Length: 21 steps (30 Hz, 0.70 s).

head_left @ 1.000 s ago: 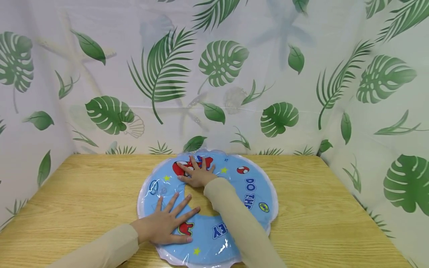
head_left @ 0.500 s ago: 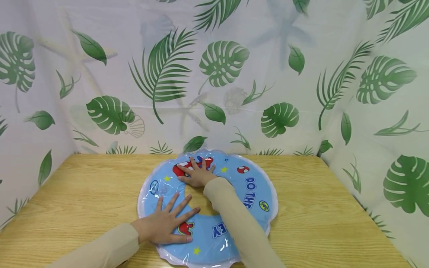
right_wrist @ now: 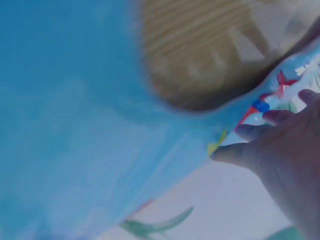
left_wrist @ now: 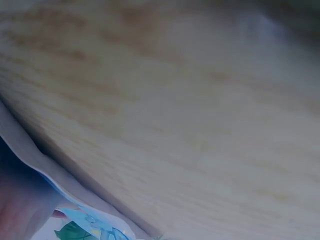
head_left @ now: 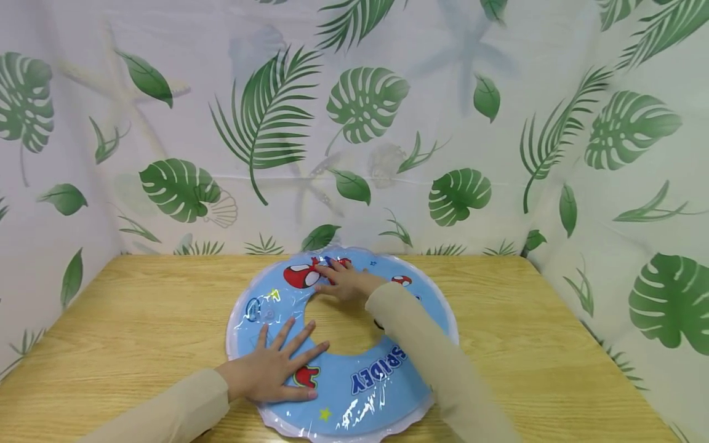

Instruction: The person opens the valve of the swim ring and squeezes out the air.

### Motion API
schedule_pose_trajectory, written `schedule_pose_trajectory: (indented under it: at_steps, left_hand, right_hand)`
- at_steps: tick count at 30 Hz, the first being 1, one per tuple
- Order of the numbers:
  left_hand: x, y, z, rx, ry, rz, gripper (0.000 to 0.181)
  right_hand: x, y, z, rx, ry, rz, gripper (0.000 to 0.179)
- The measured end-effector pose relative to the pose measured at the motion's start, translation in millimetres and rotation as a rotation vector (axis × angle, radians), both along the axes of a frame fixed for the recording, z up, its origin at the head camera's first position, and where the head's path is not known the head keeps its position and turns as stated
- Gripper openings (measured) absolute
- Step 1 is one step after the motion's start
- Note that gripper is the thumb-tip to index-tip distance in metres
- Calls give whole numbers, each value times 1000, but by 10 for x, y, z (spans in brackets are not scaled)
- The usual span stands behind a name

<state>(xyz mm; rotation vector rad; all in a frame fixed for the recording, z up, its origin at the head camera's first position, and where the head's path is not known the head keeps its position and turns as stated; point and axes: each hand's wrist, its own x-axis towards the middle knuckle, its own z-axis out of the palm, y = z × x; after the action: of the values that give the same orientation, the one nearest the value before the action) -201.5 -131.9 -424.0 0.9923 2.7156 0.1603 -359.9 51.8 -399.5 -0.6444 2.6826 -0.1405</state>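
Note:
A light blue inflatable swim ring (head_left: 338, 384) with a clear scalloped edge lies flat on the table. Red cartoon figures, yellow stars and the word "SPIDEY" are printed on it. My left hand (head_left: 268, 372) rests on the ring's near left part, palm down, with its fingers spread. At the ring's far side is my right hand (head_left: 348, 283), its fingers stretched out leftward over the red and blue print. The right wrist view shows that hand's fingers (right_wrist: 232, 154) extended, holding nothing; whether they touch the ring is unclear. My right forearm covers part of the ring's right side.
A wood-grain table (head_left: 532, 363) bears the ring, and its surface also shows through the ring's hole. Behind it and at both sides hangs a white curtain (head_left: 399, 203) printed with green leaves.
My right hand has shifted a little to the right from its flat place on the far print. The right forearm has swung right, baring the word "SPIDEY". My left hand stays in place.

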Motion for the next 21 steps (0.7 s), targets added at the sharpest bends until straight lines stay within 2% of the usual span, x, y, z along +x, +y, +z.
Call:
schedule_pose_trajectory:
  at_steps: [6,10,15,21]
  left_hand:
    - [-6,2,-16,-11,-1,14,76]
    - [-8,-3,-24,-12,-11,21,77]
    - [-9,0,-27,-13,-26,25,78]
    - [-6,4,-17,-8,-30,21,77]
  right_hand:
    - [63,397,137,-17,-4,8,65]
    - [101,735,120,-20,18,17,64]
    - [147,1042,-28,-33,82,-1,61]
    - [145,1207,-289,-90,151,8,59]
